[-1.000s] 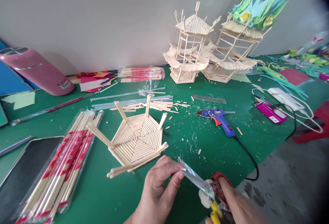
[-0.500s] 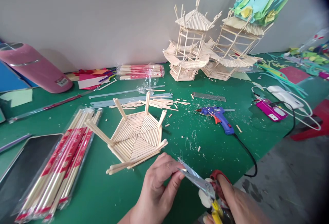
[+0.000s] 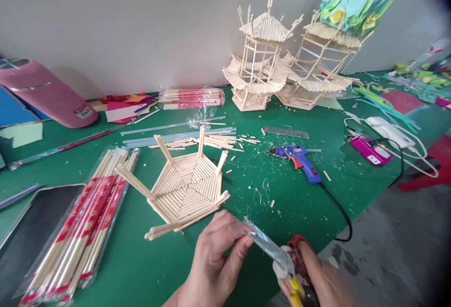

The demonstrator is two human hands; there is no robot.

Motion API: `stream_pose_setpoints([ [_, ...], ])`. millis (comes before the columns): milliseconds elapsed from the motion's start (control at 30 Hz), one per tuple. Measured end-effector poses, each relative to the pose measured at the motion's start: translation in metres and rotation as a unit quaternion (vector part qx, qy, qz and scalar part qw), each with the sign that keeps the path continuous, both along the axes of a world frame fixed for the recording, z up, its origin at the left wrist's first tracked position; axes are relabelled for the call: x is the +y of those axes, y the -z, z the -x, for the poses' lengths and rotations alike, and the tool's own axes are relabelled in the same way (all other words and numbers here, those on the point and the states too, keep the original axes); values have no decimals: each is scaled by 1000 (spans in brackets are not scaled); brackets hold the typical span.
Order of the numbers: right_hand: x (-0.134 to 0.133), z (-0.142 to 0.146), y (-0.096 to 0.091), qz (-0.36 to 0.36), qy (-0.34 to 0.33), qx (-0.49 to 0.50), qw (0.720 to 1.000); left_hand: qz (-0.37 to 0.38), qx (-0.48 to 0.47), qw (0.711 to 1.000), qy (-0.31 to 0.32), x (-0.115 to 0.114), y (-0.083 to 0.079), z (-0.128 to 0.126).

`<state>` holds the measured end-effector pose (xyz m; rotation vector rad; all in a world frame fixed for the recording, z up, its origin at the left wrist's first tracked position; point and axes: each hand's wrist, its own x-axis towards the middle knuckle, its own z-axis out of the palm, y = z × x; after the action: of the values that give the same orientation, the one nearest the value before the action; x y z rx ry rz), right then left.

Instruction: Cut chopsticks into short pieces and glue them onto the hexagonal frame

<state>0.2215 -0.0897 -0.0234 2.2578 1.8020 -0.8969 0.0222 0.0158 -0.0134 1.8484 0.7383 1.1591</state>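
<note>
My right hand (image 3: pixel 320 274) grips a pair of scissors (image 3: pixel 271 247) with a red handle and a yellow part. Their blades point left toward my left hand (image 3: pixel 220 255). That hand is closed in a pinch at the blade tips; a tiny pale end, apparently of a wooden stick (image 3: pixel 252 233), shows there, the rest hidden by my fingers. Just beyond my left hand lies a hexagonal stick base (image 3: pixel 186 187) with paired sticks rising from its corners.
Right of the base lies a blue glue gun (image 3: pixel 296 160). Cut sticks (image 3: pixel 218 142) and a clear ruler (image 3: pixel 286 132) lie behind. Wrapped stick bundles (image 3: pixel 84 222) are at left, beside a pink bottle (image 3: pixel 49 93). Stick pavilions (image 3: pixel 260 62) stand near the wall.
The scissor handles have drawn slightly closer together in my right hand. My left hand stays in its pinch, and the things on the table have not moved.
</note>
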Motion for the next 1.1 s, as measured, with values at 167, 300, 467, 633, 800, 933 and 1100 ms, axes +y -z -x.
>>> stream_pose_setpoints([
  [167,-5,-3,7,-15,2,11,1000,12,10,1000,-9,0,-1,0],
  [300,-5,-6,9,-50,22,30,998,47,13,999,-8,-3,-1,-2],
  [467,7,-10,-4,-71,84,32,993,138,-23,990,-7,-6,4,-5],
  [633,35,-15,-22,-115,75,-21,990,222,-37,974,-1,-6,4,-5],
  [800,65,-42,-21,-129,73,-109,983,219,-31,975,26,-7,3,-5],
  [933,81,-61,-14,-181,18,-127,975,98,16,995,22,-9,6,-5],
  [1100,83,-67,-20,-292,-41,-137,946,26,21,999,-38,-18,15,-4],
])
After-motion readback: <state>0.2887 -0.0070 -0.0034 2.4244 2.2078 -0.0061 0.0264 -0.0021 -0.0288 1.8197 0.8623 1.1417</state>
